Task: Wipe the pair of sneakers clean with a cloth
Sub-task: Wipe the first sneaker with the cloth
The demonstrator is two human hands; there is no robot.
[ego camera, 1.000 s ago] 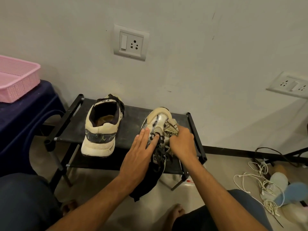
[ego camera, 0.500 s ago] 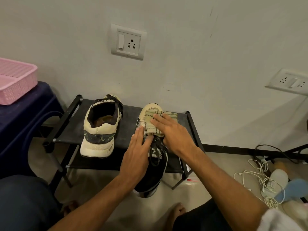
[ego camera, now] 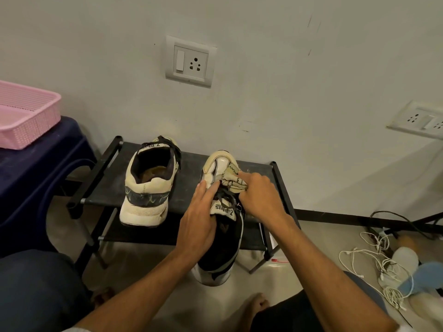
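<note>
The cream sneaker (ego camera: 146,188) sits upright on the rack (ego camera: 187,173), heel toward us; the second sneaker (ego camera: 223,248) overhangs the front edge, crumpled cloth (ego camera: 233,179) against its toe.
</note>
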